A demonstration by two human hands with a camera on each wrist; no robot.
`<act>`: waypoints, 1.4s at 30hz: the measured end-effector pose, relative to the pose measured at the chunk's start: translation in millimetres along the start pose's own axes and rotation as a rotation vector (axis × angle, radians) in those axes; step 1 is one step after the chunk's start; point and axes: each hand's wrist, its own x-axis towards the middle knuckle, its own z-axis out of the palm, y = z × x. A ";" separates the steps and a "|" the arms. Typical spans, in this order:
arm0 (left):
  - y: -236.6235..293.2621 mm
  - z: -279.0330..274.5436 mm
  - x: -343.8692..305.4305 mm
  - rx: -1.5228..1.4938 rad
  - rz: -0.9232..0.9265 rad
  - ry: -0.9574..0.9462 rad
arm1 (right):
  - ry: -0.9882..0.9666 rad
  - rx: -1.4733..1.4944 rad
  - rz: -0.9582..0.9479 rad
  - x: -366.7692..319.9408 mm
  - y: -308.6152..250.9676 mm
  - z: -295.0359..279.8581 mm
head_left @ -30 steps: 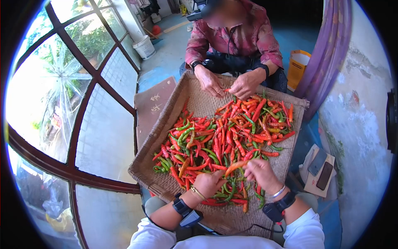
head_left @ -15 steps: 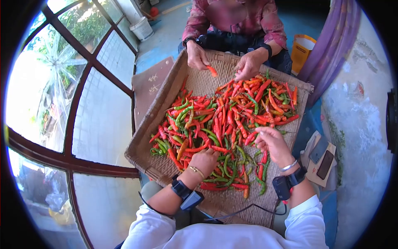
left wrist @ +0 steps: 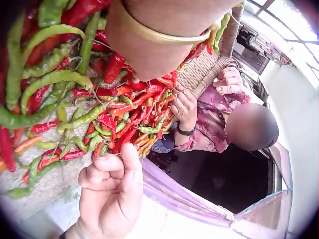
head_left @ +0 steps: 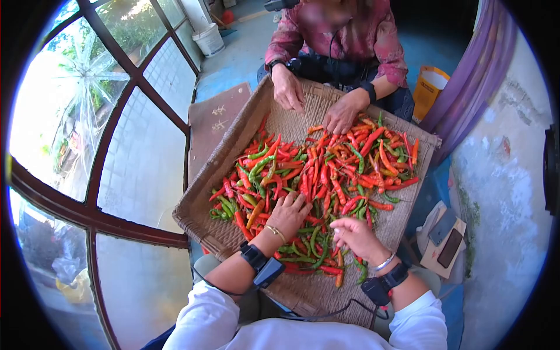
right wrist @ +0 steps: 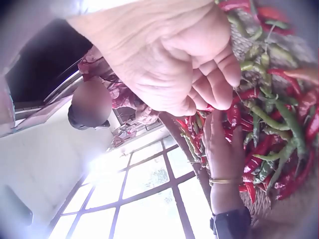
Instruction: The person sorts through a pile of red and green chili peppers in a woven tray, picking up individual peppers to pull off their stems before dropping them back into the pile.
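Note:
Red, orange and green chili peppers lie heaped in a shallow woven basket. My left hand rests on the peppers left of the middle, back upward, fingers stretched out over them. In the right wrist view the left hand reaches flat among red chilies. My right hand hovers over the near right part of the heap, its fingers loosely bent and no chili in them. The left wrist view shows this right hand palm side on, also without a chili.
Across the basket sits a person in a pink patterned top, one hand at the far peppers. Two phones lie on the right. A framed window stands left, a purple curtain right. A cable crosses the basket's near edge.
The orange chili that my two hands held is out of them. My left hand has moved onto the heap and spread its fingers; my right hand went away, then came back nearer.

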 end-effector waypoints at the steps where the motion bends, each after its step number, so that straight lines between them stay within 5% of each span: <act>1: 0.1 -0.7 -0.2 0.002 0.016 -0.045 | -0.016 -0.016 0.008 -0.3 1.0 2.3; 14: 6.5 -10.0 -2.0 -0.099 0.100 -0.022 | -0.018 -0.077 0.014 -0.5 6.6 8.4; 17: 16.3 -23.8 -3.6 -0.417 0.023 0.169 | 0.014 -0.161 -0.015 -3.3 2.7 10.5; 20: 29.3 -42.7 -10.0 -0.572 -0.050 0.066 | -0.029 -0.198 -0.049 -3.0 5.5 14.1; 23: 37.2 -36.3 -14.2 -0.984 -0.200 0.006 | -0.062 -0.295 -0.138 -5.6 3.6 16.5; 25: 39.1 -24.9 -16.4 -1.520 -0.391 0.042 | -0.073 -0.378 -0.193 -7.7 -2.4 20.9; 31: 37.0 -23.6 -18.4 -1.794 -0.385 -0.079 | -0.098 -0.389 -0.169 -5.7 15.1 28.2; 35: 33.6 -28.5 -13.4 -1.888 -0.396 -0.123 | -0.086 -0.094 -0.019 -10.2 9.8 28.5; 42: 29.6 -32.1 -14.6 -2.079 -0.692 -0.100 | -0.154 -0.145 0.048 -11.3 9.9 23.9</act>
